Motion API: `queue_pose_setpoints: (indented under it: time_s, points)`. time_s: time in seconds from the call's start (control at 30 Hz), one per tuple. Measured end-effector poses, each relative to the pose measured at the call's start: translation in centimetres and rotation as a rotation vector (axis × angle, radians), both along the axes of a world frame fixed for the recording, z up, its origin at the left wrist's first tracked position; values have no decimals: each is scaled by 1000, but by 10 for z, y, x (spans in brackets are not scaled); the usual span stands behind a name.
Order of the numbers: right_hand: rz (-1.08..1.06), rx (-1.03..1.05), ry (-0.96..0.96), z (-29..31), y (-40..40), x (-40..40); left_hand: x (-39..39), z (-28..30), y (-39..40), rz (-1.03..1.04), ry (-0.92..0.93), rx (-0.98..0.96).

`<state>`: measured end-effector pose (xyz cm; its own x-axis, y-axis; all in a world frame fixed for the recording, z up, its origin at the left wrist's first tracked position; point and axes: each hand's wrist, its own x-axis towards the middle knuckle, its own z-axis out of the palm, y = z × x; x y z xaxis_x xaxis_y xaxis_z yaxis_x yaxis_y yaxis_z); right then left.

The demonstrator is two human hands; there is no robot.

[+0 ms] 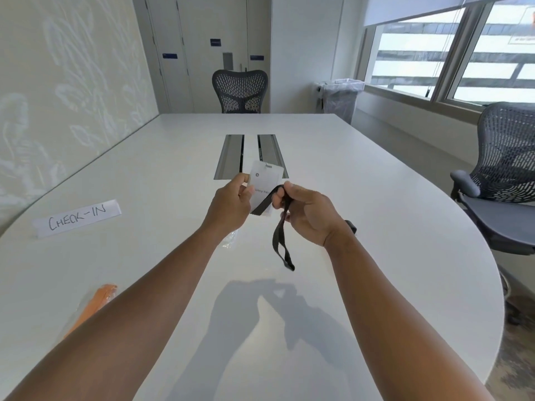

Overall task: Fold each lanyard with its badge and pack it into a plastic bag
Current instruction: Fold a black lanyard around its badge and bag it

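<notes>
At far left on the white worktop (376,198) lies a paper strip (77,218) handwritten "CHECK-IN", with an orange lanyard in plastic (92,306) nearer me by the edge. My left hand (231,205) pinches the white badge (265,183) (its print partly covered, unreadable). My right hand (308,214) grips the black lanyard (282,241), its loop dangling above the open worktop toward the curved right edge.

White table (376,198), rounded right edge. Lying on it: "CHECK-IN" paper strip (77,218) centre left; orange item (95,305) lower left, partly hidden.
</notes>
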<state>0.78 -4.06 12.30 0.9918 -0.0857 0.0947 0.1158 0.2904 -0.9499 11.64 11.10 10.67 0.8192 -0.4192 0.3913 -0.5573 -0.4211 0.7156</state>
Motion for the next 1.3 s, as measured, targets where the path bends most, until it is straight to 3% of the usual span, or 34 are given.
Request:
queue_pose_setpoints:
  time_s: [0.13, 0.33, 0.47, 0.6, 0.7, 0.97, 1.3]
  points:
    - [-99, 207, -29, 6, -8, 6, 4, -17, 6, -60, 45, 99]
    - [-335, 154, -8, 4, -16, 12, -2, -30, 15, -204, 180, 227]
    - [-400, 192, 8, -6, -21, 19, -8, -30, 21, -351, 276, 179]
    - [-435, 201, 147, -25, -17, 16, -13, -26, 21, -416, 350, 96]
    - [-439, 176, 257, -39, -4, 10, -17, -20, 14, -403, 341, 57]
    - [-319, 175, 148, -61, 4, 13, -19, -20, 0, -311, 375, -162]
    - [-160, 326, 185, -98, -2, 13, -23, -34, -4, -217, 531, -240]
